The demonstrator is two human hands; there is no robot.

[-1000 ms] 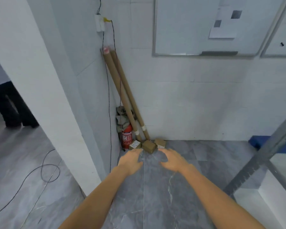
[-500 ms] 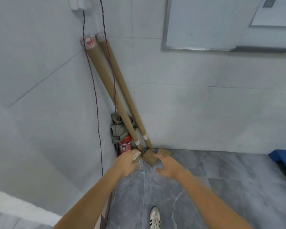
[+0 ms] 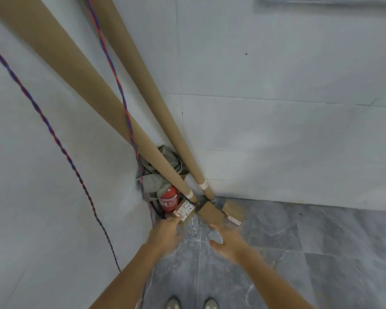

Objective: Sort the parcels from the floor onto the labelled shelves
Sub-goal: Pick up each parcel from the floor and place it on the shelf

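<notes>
Three small brown cardboard parcels lie on the grey floor in the wall corner: a left parcel (image 3: pixel 185 211) with a white label on top, a middle parcel (image 3: pixel 210 212), and a right parcel (image 3: pixel 233 211) with a small label. My left hand (image 3: pixel 166 234) reaches to the left parcel, its fingertips at the near edge; motion blur hides whether they touch. My right hand (image 3: pixel 228 240) hovers with spread fingers just in front of the middle parcel, holding nothing.
Two long cardboard tubes (image 3: pixel 112 101) lean into the corner above the parcels. A red fire extinguisher (image 3: pixel 168 200) and a grey-green cloth (image 3: pixel 158 175) sit behind the left parcel. Twisted red-blue cables (image 3: pixel 54 137) hang down the left wall. My shoes (image 3: pixel 191 303) show at the bottom.
My head has dropped lower and closer to the corner. Both hands have stayed at the parcels, the left one staying at the labelled parcel's edge.
</notes>
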